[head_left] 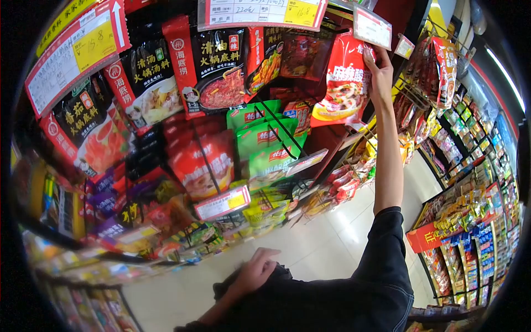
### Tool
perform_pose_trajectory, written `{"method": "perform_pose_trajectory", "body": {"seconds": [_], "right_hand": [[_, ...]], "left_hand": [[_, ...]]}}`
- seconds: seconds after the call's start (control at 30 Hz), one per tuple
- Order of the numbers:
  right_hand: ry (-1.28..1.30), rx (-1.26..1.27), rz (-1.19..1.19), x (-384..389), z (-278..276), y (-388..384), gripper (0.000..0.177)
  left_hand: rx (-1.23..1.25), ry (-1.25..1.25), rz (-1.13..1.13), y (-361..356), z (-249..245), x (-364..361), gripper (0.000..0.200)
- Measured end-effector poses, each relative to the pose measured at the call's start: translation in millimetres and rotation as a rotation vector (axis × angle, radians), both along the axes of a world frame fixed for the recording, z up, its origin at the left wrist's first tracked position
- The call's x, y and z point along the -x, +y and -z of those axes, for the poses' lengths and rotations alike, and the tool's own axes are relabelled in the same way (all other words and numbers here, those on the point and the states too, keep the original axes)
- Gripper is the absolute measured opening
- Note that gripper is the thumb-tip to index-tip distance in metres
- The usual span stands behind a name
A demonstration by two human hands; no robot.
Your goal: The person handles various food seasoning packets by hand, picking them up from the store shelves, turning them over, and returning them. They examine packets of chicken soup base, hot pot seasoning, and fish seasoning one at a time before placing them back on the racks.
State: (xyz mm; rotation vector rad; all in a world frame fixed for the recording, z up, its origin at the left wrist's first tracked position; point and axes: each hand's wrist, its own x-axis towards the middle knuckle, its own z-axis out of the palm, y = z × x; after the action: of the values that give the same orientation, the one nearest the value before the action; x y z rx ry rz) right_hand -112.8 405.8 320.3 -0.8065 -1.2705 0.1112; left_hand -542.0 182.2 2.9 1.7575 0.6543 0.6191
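Note:
My right hand (378, 74) is raised at the upper shelf, its fingers closed on the right edge of a red packet (345, 80) with a noodle picture. The packet hangs upright just below a white price tag (373, 27). Low in the view, near my body, my left hand (258, 271) is slightly blurred, with its fingers curled and the index finger pointing right. Nothing shows in it, though its palm side is hidden. Left of the red packet stand black and red hotpot packets (218, 83), and green packets (268, 144) lie below.
Wire shelves with more red packets (202, 166) and price tags (222, 202) fill the left. Hanging packets (442, 72) jut out at the upper right. Another shelf with a red sign (428, 237) stands across the tiled floor (326, 243).

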Motion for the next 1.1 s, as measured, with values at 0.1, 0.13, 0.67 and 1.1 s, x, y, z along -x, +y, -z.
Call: {"method": "perform_pose_trajectory", "body": {"seconds": [0.1,0.13,0.67,1.1], "right_hand": [[-0.038,-0.021,0.065,9,2,23,0.038],[-0.088,-0.022,0.094,9,3,31,0.039],[-0.506,0.106,0.716,-20,22,154,0.065],[-0.440,0.160,0.395,84,11,-66,0.041]], "left_hand": [[0.003,-0.002,-0.005,1,-4,0,0.031],[0.010,0.009,-0.005,1,-9,1,0.030],[-0.011,-0.006,-0.188,-2,9,23,0.027],[0.280,-0.038,-0.399,6,60,47,0.020]]}}
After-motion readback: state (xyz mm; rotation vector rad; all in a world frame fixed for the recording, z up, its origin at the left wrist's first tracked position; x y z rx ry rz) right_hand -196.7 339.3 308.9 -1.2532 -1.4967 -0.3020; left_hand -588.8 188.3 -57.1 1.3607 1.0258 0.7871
